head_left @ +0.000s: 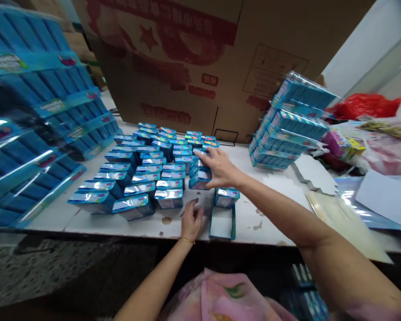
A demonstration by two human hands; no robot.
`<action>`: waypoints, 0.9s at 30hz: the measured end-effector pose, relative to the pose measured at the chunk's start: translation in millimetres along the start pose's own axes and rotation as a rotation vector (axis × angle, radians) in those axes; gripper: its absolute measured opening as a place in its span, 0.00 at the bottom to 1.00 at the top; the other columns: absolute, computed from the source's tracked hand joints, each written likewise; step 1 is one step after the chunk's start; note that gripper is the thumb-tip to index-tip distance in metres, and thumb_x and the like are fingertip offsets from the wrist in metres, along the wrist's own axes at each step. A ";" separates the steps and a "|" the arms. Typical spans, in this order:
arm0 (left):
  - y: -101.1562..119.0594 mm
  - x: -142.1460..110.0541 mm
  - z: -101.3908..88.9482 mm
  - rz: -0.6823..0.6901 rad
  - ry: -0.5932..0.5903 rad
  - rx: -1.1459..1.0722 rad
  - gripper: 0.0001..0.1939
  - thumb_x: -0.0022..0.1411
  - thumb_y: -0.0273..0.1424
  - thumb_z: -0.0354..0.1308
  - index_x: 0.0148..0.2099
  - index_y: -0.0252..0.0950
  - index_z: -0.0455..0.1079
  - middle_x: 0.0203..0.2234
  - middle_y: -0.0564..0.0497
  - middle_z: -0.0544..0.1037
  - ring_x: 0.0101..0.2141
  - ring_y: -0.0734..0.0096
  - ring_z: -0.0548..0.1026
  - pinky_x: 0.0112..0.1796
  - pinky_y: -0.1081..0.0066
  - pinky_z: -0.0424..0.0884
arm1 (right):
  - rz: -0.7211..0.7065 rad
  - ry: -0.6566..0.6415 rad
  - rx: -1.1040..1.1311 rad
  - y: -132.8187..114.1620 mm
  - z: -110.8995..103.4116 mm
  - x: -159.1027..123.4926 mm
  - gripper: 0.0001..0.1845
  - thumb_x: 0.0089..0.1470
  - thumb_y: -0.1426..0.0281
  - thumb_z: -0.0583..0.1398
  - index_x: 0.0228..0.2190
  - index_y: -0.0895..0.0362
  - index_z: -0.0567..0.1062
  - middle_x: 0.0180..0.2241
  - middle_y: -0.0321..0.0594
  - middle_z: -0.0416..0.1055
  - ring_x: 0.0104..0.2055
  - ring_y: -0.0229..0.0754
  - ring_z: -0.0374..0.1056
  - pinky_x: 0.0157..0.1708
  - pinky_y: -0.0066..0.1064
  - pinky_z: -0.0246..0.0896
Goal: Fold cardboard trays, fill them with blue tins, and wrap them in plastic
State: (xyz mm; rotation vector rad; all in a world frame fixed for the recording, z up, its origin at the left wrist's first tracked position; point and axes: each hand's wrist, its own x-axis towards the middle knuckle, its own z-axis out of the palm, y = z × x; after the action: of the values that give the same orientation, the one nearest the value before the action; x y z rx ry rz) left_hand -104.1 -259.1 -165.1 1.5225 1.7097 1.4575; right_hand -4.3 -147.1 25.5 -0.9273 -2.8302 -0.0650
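My right hand [218, 167] is closed around a small group of blue boxes [199, 176], thumb on the near side and fingers on the far side. Low over the table near its front edge is my left hand [192, 219], its fingers loosely apart with nothing in them; it is slightly blurred. To its right lies a shallow blue open tray [234, 225] with a white inside. Blue boxes [227, 197] stand at the tray's far end. Left of my hands, several small blue boxes [169, 198] stand upright in rows.
Stacked, clear-wrapped blue box packs [62, 104] rise on the left. Another wrapped stack [287, 122] stands at the back right. A large cardboard carton [187, 67] closes off the back. White card pieces [314, 174] and a red plastic bag [367, 106] lie on the right.
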 end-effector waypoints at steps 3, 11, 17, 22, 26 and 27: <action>8.3 -7.6 -3.8 -0.046 -0.041 -0.041 0.12 0.56 0.34 0.47 0.40 0.33 0.65 0.31 0.48 0.71 0.25 0.75 0.68 0.29 0.71 0.67 | -0.003 0.090 0.142 -5.3 -38.5 -43.8 0.55 0.33 0.53 0.62 0.58 0.51 0.42 0.54 0.48 0.45 0.54 0.57 0.43 0.49 0.50 0.43; 32.8 -43.4 -13.6 -0.053 -0.304 0.013 0.11 0.52 0.32 0.50 0.38 0.35 0.65 0.27 0.51 0.71 0.27 0.72 0.69 0.31 0.70 0.66 | 0.177 0.044 0.172 -32.0 12.2 -138.5 0.52 0.31 0.53 0.63 0.56 0.55 0.52 0.52 0.51 0.48 0.53 0.56 0.46 0.50 0.47 0.45; 29.2 -45.0 -16.1 -0.095 -0.375 -0.048 0.13 0.56 0.35 0.48 0.40 0.34 0.66 0.30 0.49 0.74 0.29 0.72 0.71 0.32 0.71 0.67 | 0.287 -0.106 0.015 -42.5 33.3 -139.1 0.49 0.32 0.52 0.62 0.56 0.51 0.54 0.53 0.51 0.49 0.52 0.58 0.48 0.48 0.48 0.45; 28.0 -50.9 -19.2 -0.130 -0.386 -0.083 0.13 0.56 0.35 0.49 0.41 0.34 0.66 0.31 0.48 0.74 0.31 0.71 0.72 0.34 0.70 0.68 | 0.280 -0.150 -0.040 -50.9 50.4 -134.8 0.50 0.35 0.54 0.62 0.57 0.53 0.48 0.58 0.52 0.42 0.57 0.60 0.40 0.53 0.51 0.33; 36.9 -33.0 -18.8 -0.112 -0.347 -0.083 0.16 0.57 0.37 0.47 0.43 0.33 0.66 0.39 0.45 0.72 0.39 0.67 0.71 0.41 0.67 0.67 | 0.163 -0.125 0.012 -45.3 60.1 -134.6 0.50 0.38 0.44 0.55 0.58 0.56 0.47 0.61 0.51 0.35 0.61 0.59 0.31 0.55 0.53 0.24; 41.9 -22.3 -16.8 -0.087 -0.309 -0.059 0.18 0.57 0.38 0.46 0.45 0.33 0.65 0.42 0.44 0.71 0.43 0.66 0.69 0.44 0.66 0.65 | 0.141 -0.126 0.034 -43.6 60.0 -132.8 0.50 0.40 0.43 0.53 0.58 0.56 0.48 0.61 0.51 0.36 0.61 0.58 0.32 0.55 0.53 0.25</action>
State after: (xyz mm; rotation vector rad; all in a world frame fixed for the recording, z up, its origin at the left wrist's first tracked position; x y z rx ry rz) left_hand -92.4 -292.4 -129.3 1.5307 1.5159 1.1501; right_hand 66.9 -254.3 -55.5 -1.1587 -2.8588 0.0613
